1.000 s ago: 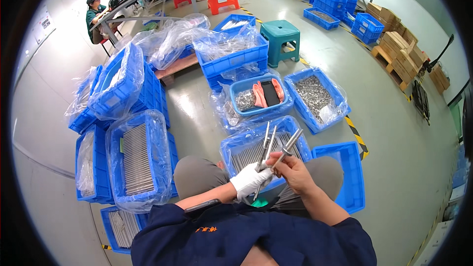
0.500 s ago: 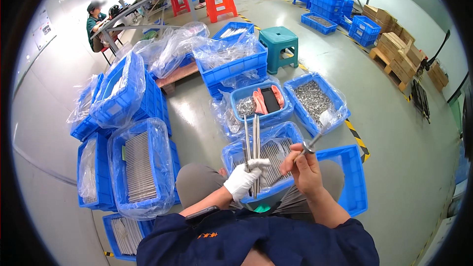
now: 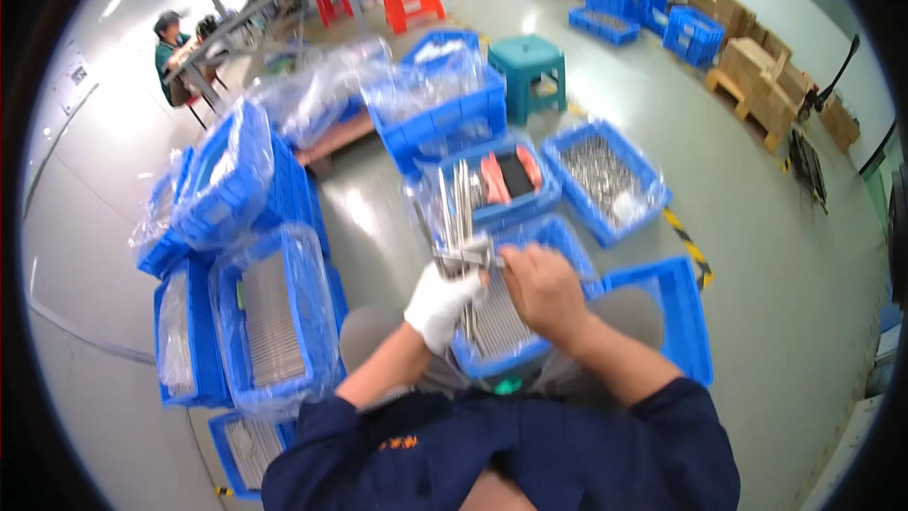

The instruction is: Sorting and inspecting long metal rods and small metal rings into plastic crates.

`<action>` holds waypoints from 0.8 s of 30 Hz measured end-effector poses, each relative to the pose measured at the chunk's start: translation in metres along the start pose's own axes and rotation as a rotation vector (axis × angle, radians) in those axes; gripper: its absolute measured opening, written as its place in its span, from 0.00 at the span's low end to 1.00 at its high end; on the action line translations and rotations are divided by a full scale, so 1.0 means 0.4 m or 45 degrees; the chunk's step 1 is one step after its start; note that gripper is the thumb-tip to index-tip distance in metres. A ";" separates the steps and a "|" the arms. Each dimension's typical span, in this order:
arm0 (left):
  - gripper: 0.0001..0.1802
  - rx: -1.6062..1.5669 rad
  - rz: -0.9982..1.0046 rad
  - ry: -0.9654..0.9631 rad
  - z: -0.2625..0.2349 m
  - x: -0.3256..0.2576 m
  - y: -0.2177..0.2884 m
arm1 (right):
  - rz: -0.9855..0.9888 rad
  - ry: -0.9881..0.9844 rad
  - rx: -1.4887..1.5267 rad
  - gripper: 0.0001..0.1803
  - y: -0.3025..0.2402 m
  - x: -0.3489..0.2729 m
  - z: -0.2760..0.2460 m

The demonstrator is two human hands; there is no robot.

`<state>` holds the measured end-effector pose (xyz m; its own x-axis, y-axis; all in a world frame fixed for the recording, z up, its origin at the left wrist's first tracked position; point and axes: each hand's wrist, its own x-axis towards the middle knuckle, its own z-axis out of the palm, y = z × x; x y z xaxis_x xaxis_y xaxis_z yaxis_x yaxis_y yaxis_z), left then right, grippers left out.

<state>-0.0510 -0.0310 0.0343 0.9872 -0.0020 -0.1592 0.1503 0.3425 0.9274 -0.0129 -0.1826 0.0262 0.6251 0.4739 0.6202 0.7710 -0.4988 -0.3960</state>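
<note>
My left hand (image 3: 443, 305), in a white glove, is closed round several long, thin metal rods (image 3: 461, 201). They stand up out of the fist with their upper ends fanned slightly apart. My bare right hand (image 3: 547, 293) has come up beside it, fingers closed on a silver metal tool (image 3: 473, 254). The tool lies crosswise against the rods just above the glove; blur hides its exact kind. Below both hands is a plastic-lined blue crate (image 3: 567, 227) of similar rods (image 3: 497, 322) in rows.
Ahead, a blue tub (image 3: 525, 211) holds pink gloves (image 3: 492, 180) and a dark flat object. Right of it stands a crate of small metal parts (image 3: 601, 175). A blue crate (image 3: 695, 322) is by my right knee. More rod crates (image 3: 270, 322) stand left; a green stool (image 3: 528, 61) is farther off.
My right hand has moved left and brought the silver tool against the rods. My left hand has shifted slightly left and up with the rods. The whole view has tilted a little.
</note>
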 end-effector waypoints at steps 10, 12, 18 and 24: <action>0.18 -0.322 0.078 0.046 0.007 0.038 0.003 | -0.080 0.085 -0.321 0.05 -0.006 0.058 0.026; 0.17 -0.281 0.139 0.148 0.011 0.041 0.012 | -0.067 0.074 -0.247 0.05 -0.006 0.064 0.033; 0.18 0.102 0.005 0.050 0.005 0.006 0.041 | 0.198 -0.188 0.353 0.10 -0.020 0.019 0.026; 0.18 0.279 -0.217 -0.219 -0.062 -0.013 0.028 | 0.460 -0.714 0.820 0.16 -0.034 -0.014 0.025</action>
<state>-0.0558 -0.0039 0.0371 0.9387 -0.2065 -0.2761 0.3031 0.1130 0.9462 -0.0257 -0.1713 0.0215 0.6786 0.7338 0.0341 0.3316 -0.2646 -0.9056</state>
